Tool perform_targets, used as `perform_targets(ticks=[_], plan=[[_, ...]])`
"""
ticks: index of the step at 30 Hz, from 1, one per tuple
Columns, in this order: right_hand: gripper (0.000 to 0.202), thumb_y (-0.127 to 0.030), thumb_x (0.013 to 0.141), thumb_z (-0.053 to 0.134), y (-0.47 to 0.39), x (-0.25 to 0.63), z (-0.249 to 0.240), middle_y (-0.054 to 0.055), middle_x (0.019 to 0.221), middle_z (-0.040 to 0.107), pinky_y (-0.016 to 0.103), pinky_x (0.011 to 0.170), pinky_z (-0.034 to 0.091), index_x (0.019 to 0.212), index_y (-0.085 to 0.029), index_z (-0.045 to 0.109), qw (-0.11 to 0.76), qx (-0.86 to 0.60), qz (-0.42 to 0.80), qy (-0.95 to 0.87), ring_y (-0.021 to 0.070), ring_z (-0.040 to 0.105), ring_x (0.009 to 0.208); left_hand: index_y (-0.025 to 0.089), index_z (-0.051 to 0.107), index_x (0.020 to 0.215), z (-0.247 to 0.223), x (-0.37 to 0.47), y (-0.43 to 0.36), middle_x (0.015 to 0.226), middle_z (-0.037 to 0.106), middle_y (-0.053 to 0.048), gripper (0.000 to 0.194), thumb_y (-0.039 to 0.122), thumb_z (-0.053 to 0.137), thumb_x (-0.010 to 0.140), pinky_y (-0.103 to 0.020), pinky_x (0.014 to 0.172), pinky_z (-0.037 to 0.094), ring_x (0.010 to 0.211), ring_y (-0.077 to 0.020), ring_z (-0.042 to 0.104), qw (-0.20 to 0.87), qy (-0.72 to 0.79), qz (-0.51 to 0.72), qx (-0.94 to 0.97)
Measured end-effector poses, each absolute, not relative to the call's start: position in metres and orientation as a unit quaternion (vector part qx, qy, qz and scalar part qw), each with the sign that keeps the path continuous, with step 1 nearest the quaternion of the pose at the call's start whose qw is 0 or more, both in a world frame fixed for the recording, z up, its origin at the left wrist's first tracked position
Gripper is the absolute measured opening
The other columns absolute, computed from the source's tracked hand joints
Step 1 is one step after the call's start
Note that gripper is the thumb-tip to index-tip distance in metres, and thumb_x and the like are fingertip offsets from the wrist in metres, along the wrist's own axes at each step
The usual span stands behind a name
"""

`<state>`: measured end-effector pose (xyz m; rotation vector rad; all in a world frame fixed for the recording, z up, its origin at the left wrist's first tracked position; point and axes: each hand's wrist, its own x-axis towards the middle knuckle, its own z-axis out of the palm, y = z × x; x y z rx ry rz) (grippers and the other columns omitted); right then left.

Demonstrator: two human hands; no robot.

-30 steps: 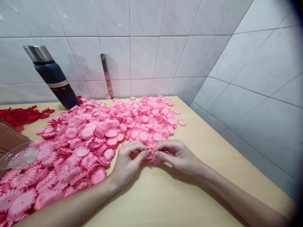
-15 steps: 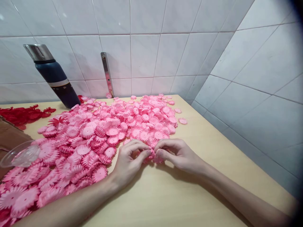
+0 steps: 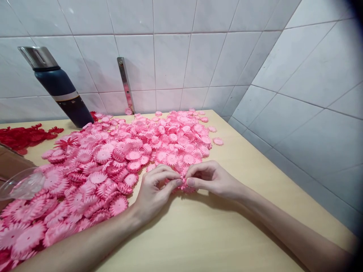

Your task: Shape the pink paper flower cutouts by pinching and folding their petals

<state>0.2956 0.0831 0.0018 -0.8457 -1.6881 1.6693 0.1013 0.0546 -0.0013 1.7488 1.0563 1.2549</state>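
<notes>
A small pink petal piece (image 3: pixel 183 183) is pinched between both hands, just in front of the near right part of a large pile of pink scalloped flower discs (image 3: pixel 103 155). My left hand (image 3: pixel 159 189) grips its left side with thumb and forefinger. From the right, my right hand (image 3: pixel 212 179) pinches the same piece, thumb against bent fingers. The fingertips of the two hands nearly meet. More pink petals show just below the fingertips. The fingers hide much of the piece.
A dark blue bottle (image 3: pixel 64 88) with a steel cap stands at the back left. Red petals (image 3: pixel 25 136), a cardboard box (image 3: pixel 14 162) and a clear plastic dish (image 3: pixel 25 184) lie at the left. A metal strip (image 3: pixel 125 85) leans on the tiled wall behind the table (image 3: pixel 176 234).
The view has shifted slightly, so the background sits a little higher and further left. My right hand's fingers have moved slightly upward; both hands keep their pinch on the pink piece.
</notes>
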Motion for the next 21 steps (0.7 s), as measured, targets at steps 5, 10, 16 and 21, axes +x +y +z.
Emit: perform_targets(ticks=[5, 10, 16, 21], plan=[[0.011, -0.026, 0.079, 0.072, 0.0844, 0.2967, 0.0013, 0.005, 0.076, 0.072, 0.025, 0.065, 0.053, 0.08, -0.014, 0.073, 0.298, -0.319, 0.633, -0.639, 0.0129, 0.065, 0.068, 0.014, 0.075, 0.075, -0.0014, 0.1012, 0.0548, 0.076, 0.069, -0.007, 0.007, 0.014, 0.068, 0.077, -0.025, 0.066, 0.051, 0.072, -0.0143, 0.063, 0.368, 0.4, 0.485, 0.685], [0.009, -0.023, 0.079, 0.072, 0.085, 0.2981, 0.0009, 0.004, 0.073, 0.071, 0.023, 0.063, 0.051, 0.079, -0.015, 0.073, 0.295, -0.312, 0.644, -0.633, 0.0111, 0.062, 0.065, 0.014, 0.076, 0.077, -0.0023, 0.101, 0.055, 0.077, 0.069, -0.009, 0.008, 0.014, 0.068, 0.078, -0.024, 0.066, 0.052, 0.072, -0.0145, 0.063, 0.372, 0.391, 0.478, 0.693], [0.015, -0.029, 0.08, 0.071, 0.087, 0.3001, 0.0017, 0.005, 0.072, 0.07, 0.024, 0.062, 0.05, 0.079, -0.015, 0.074, 0.286, -0.309, 0.652, -0.63, 0.0114, 0.06, 0.063, 0.017, 0.076, 0.079, -0.0022, 0.1019, 0.0554, 0.078, 0.07, -0.008, 0.01, 0.013, 0.068, 0.077, -0.025, 0.066, 0.053, 0.073, -0.0152, 0.064, 0.373, 0.386, 0.476, 0.697], [0.015, -0.028, 0.08, 0.07, 0.0864, 0.3, 0.0007, 0.004, 0.068, 0.069, 0.024, 0.059, 0.048, 0.075, -0.014, 0.074, 0.295, -0.318, 0.643, -0.631, 0.0112, 0.059, 0.06, 0.014, 0.076, 0.079, -0.0023, 0.102, 0.0554, 0.079, 0.07, -0.009, 0.009, 0.013, 0.068, 0.078, -0.024, 0.066, 0.053, 0.074, -0.0148, 0.064, 0.369, 0.388, 0.47, 0.702]])
